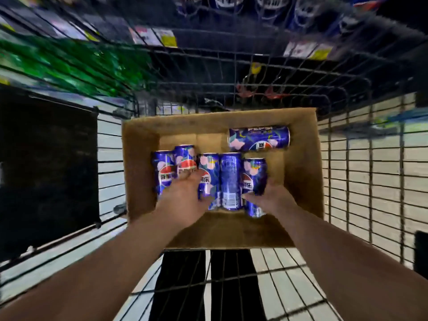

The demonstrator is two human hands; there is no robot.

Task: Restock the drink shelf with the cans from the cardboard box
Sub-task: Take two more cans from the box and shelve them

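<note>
An open cardboard box [301, 181] sits inside a wire shopping cart and holds several blue Pepsi cans lying on their sides. One can [259, 138] lies crosswise at the back right. A row of cans [230, 179] lies along the middle. My left hand [183, 200] reaches in and its fingers curl over the second can from the left [185, 158]. My right hand [271, 198] grips the rightmost can of the row [253, 174]. The drink shelf [266, 10] with dark blue cans shows blurred at the top.
The wire cart [370, 158] surrounds the box with mesh walls on all sides. Green bottles [69, 63] fill a shelf at the upper left. Price tags [169, 38] line the shelf edge. A dark panel [46, 163] stands to the left.
</note>
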